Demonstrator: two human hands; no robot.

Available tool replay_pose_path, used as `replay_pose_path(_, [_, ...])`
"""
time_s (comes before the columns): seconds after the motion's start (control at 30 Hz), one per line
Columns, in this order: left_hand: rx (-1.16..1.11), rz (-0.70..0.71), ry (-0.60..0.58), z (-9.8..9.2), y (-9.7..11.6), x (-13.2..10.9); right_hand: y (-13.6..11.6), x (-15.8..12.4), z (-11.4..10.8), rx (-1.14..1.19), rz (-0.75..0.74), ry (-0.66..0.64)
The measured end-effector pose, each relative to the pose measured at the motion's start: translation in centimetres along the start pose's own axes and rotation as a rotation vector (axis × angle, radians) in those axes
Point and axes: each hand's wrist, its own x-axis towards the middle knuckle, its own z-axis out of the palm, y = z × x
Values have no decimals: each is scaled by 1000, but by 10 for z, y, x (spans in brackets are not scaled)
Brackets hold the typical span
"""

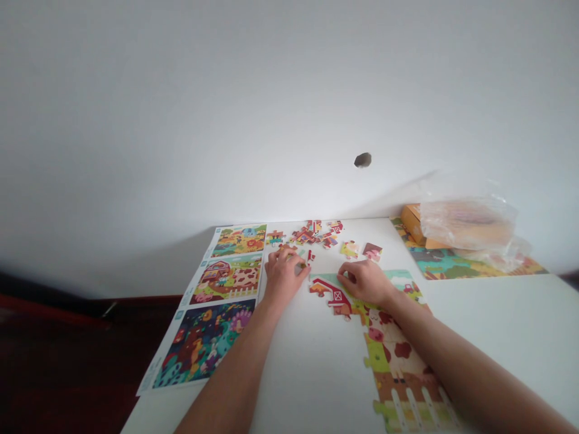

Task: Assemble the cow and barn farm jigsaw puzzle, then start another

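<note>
My left hand (286, 272) is over the white table, its thumb and fingers closing around a small puzzle piece (299, 263) mostly hidden by the fingers. Another small red-and-white puzzle piece (311, 257) lies just beyond the fingertips. On the right, my right hand (365, 281) has curled, pinched fingers at the top edge of the partly joined farm puzzle (398, 349); whatever is between them is hidden. The puzzle shows a cow, a white fence and a tractor. Joined to its left side are the red barn roof pieces (337, 296). My right forearm covers part of the puzzle.
Loose puzzle pieces (314, 234) lie in a pile near the wall, with a chick piece (350, 249) and a pink pig piece (373, 251) apart. A picture sheet (226, 280) lies left. At back right, a clear plastic bag (470, 220) and orange box (411, 222) rest on another puzzle (452, 265).
</note>
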Motion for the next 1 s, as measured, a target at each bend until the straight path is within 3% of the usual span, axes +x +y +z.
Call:
replay_pose_path(0.53, [-62,72,-83,-7,-11,1,-3,-1,-1,9,-1,-23])
replay_pose_path(0.7, [13,170,-176,-19,-17,2,-2,-1,-2,7,7,-28])
replay_pose_path(1.0, [-113,330,-338,-34,-11,-5,-1,-1,1,1,19,-28])
